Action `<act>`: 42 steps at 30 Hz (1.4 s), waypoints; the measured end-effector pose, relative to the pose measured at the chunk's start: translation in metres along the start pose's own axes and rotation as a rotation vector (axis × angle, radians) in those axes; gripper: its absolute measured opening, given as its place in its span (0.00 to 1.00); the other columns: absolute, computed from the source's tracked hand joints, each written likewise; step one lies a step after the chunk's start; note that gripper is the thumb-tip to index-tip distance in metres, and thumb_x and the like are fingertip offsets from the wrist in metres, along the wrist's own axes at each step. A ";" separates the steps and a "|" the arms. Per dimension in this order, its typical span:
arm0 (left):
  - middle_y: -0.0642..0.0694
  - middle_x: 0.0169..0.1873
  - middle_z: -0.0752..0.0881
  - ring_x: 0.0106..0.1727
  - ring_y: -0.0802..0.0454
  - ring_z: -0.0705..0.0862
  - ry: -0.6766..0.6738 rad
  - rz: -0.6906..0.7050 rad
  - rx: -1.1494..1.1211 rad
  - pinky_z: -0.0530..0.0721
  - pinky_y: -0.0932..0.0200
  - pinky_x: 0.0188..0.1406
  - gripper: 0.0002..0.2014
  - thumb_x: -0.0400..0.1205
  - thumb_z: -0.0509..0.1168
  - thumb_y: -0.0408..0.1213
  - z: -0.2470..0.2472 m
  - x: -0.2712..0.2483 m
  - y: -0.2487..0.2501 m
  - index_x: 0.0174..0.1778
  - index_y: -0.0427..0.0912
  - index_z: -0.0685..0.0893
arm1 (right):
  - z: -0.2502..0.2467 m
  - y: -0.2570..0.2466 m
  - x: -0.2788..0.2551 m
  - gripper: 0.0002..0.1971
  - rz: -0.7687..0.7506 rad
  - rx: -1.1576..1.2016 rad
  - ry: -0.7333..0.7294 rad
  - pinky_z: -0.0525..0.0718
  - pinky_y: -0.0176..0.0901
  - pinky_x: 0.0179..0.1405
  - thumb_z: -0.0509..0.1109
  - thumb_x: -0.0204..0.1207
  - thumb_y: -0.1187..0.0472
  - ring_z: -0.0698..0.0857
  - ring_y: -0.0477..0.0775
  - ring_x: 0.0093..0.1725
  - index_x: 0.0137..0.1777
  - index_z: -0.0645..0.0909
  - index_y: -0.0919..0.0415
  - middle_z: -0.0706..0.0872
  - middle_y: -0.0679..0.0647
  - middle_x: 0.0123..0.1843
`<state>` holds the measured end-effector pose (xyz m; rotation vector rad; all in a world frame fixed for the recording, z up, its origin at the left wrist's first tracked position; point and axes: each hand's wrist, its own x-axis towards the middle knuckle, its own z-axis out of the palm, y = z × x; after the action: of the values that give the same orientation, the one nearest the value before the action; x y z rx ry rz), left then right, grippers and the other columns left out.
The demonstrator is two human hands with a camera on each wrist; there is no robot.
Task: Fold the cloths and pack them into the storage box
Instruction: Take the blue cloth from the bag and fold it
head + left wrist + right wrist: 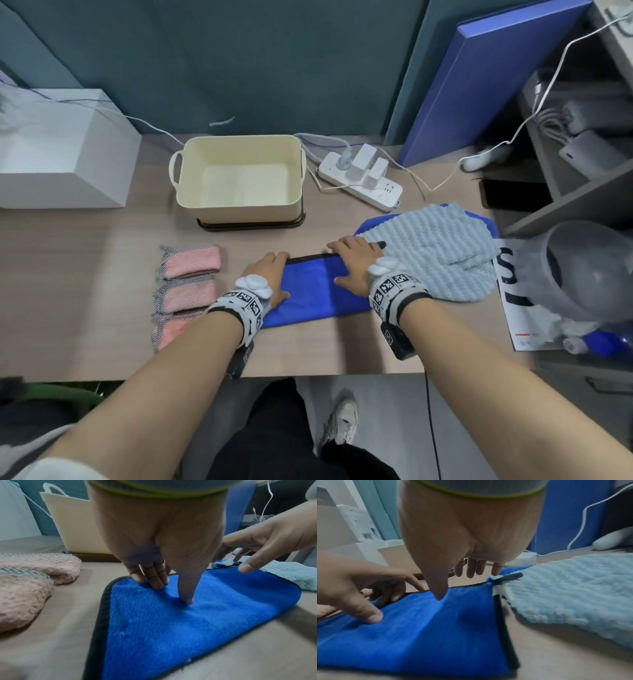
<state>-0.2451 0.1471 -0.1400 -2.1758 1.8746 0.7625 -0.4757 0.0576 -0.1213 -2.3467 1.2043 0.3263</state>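
Note:
A blue cloth (315,291) (188,628) (419,635) with a dark hem lies folded into a band on the table. My left hand (274,275) (171,588) presses flat on its left end, fingers at the far edge and thumb down on the fabric. My right hand (349,263) (455,585) lies flat over the right end, fingers straight past the far edge. Three folded pink cloths (190,262) (25,599) sit in a column to the left. A light blue cloth (435,253) (573,588) lies spread at the right, over another blue cloth (373,222). The cream storage box (239,202) (73,524) stands behind, with nothing inside.
A power strip (363,178) with plugs and cables lies right of the box. A white carton (61,154) stands at the far left and a blue board (479,89) leans at the back right. A phone (510,195), printed paper (513,291) and a grey plastic object (589,274) crowd the right.

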 end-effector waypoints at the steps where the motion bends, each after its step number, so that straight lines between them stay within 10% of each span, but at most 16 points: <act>1: 0.47 0.64 0.76 0.58 0.37 0.82 0.037 0.001 0.028 0.83 0.46 0.58 0.38 0.69 0.78 0.54 -0.001 -0.002 -0.001 0.73 0.55 0.70 | 0.004 -0.005 0.004 0.37 -0.004 -0.008 -0.036 0.67 0.57 0.80 0.75 0.75 0.47 0.69 0.56 0.80 0.83 0.66 0.44 0.72 0.49 0.79; 7: 0.50 0.59 0.74 0.60 0.45 0.75 0.038 0.031 0.130 0.73 0.49 0.60 0.29 0.64 0.78 0.60 -0.002 -0.001 -0.009 0.57 0.55 0.79 | 0.013 -0.018 0.013 0.24 0.059 -0.077 -0.106 0.71 0.55 0.71 0.74 0.76 0.53 0.74 0.59 0.71 0.72 0.74 0.47 0.78 0.50 0.68; 14: 0.55 0.43 0.84 0.47 0.42 0.76 -0.045 0.093 0.080 0.75 0.46 0.59 0.13 0.80 0.66 0.48 -0.012 -0.005 -0.035 0.45 0.59 0.64 | -0.010 -0.016 0.004 0.14 0.069 -0.169 -0.198 0.68 0.47 0.45 0.68 0.77 0.63 0.72 0.59 0.53 0.51 0.70 0.42 0.76 0.48 0.64; 22: 0.55 0.44 0.81 0.45 0.45 0.82 0.031 0.157 -0.016 0.79 0.54 0.44 0.12 0.77 0.71 0.46 -0.013 -0.016 -0.037 0.46 0.56 0.72 | 0.003 -0.027 -0.008 0.28 0.039 -0.222 -0.150 0.72 0.56 0.64 0.77 0.71 0.53 0.72 0.60 0.68 0.71 0.74 0.43 0.69 0.51 0.71; 29: 0.52 0.45 0.81 0.45 0.44 0.82 0.077 0.127 -0.073 0.78 0.53 0.44 0.12 0.80 0.69 0.53 -0.001 -0.016 -0.048 0.45 0.56 0.71 | -0.006 -0.037 -0.009 0.26 0.122 -0.123 -0.236 0.81 0.51 0.46 0.71 0.77 0.65 0.84 0.66 0.54 0.72 0.72 0.45 0.80 0.56 0.66; 35: 0.50 0.47 0.79 0.47 0.44 0.81 0.065 0.118 -0.093 0.82 0.49 0.50 0.12 0.80 0.70 0.52 -0.001 -0.013 -0.056 0.46 0.54 0.73 | -0.008 -0.039 -0.013 0.32 0.033 -0.224 -0.312 0.72 0.55 0.71 0.66 0.73 0.67 0.72 0.62 0.72 0.72 0.77 0.35 0.75 0.49 0.72; 42: 0.49 0.48 0.81 0.46 0.45 0.82 0.057 0.137 -0.013 0.82 0.50 0.47 0.10 0.81 0.70 0.50 0.000 -0.012 -0.054 0.46 0.53 0.74 | -0.022 -0.035 -0.014 0.32 0.068 -0.214 -0.408 0.74 0.44 0.50 0.63 0.79 0.67 0.82 0.58 0.61 0.77 0.75 0.34 0.82 0.46 0.73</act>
<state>-0.1945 0.1678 -0.1448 -2.1160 2.0704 0.7458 -0.4560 0.0735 -0.0864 -2.2607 1.0900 0.9478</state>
